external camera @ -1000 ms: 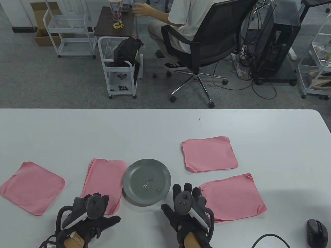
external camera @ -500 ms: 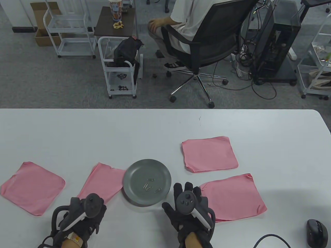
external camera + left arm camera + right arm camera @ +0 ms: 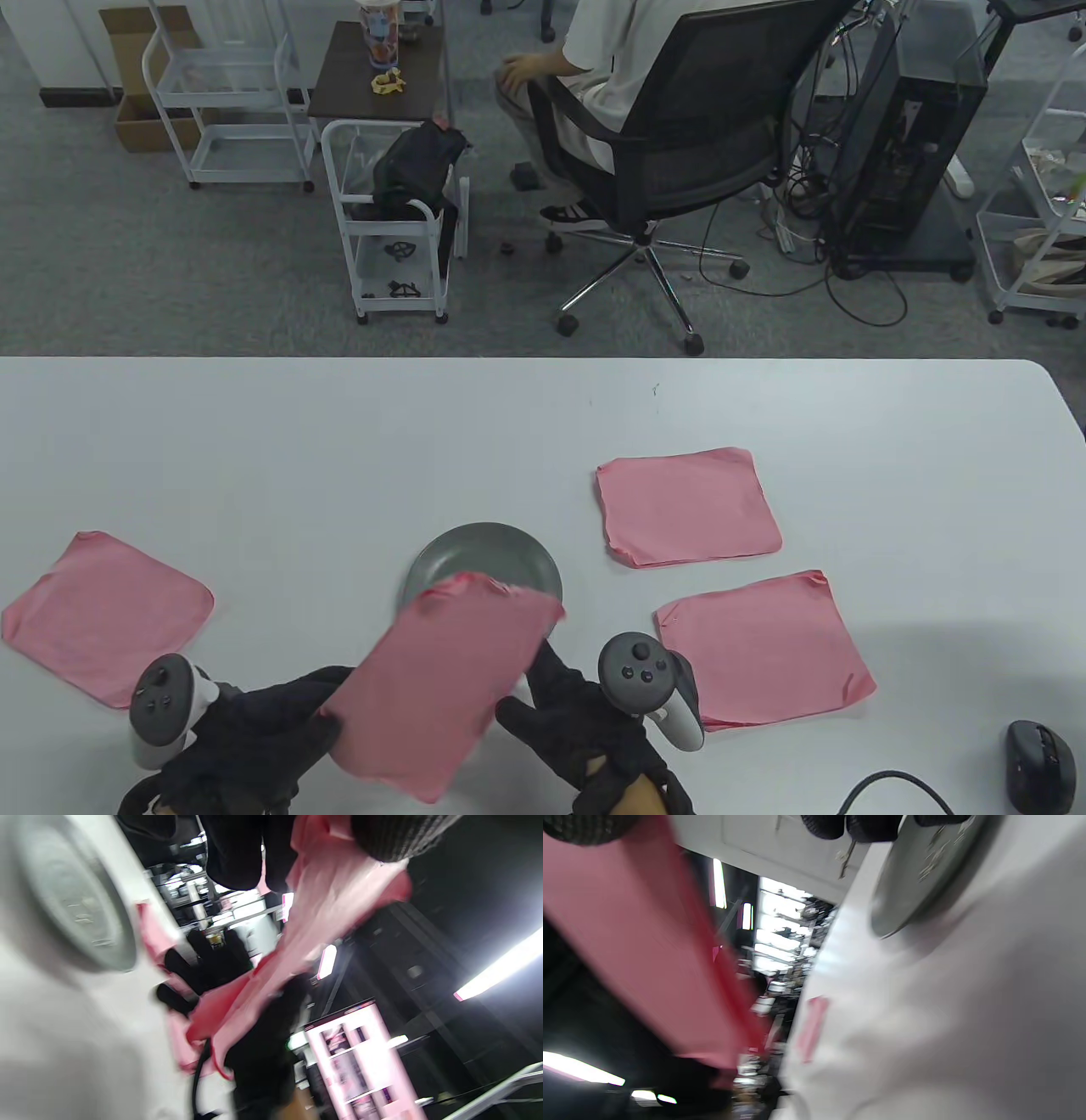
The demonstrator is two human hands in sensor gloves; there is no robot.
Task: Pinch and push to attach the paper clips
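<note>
A pink cloth point(image 3: 441, 671) hangs tilted in the air above the table's front edge and covers the near part of the grey plate point(image 3: 509, 550). My left hand point(image 3: 263, 730) grips the cloth's lower left edge; the left wrist view shows the cloth point(image 3: 331, 899) between thumb and fingers. My right hand point(image 3: 556, 692) reaches under the cloth's right edge with fingers spread. In the right wrist view the cloth point(image 3: 628, 942) fills the left side. The paper clips show only as blurred glints on the plate point(image 3: 916, 887).
Three more pink cloths lie flat: far left point(image 3: 102, 611), right of the plate point(image 3: 687, 505), and near right point(image 3: 764, 645). A black mouse point(image 3: 1039, 764) and its cable point(image 3: 891, 781) sit at the front right corner. A person sits on an office chair beyond the table.
My left hand picked the pink cloth up off the table and swung it right, over the plate. My right hand turned and moved left under the cloth's edge.
</note>
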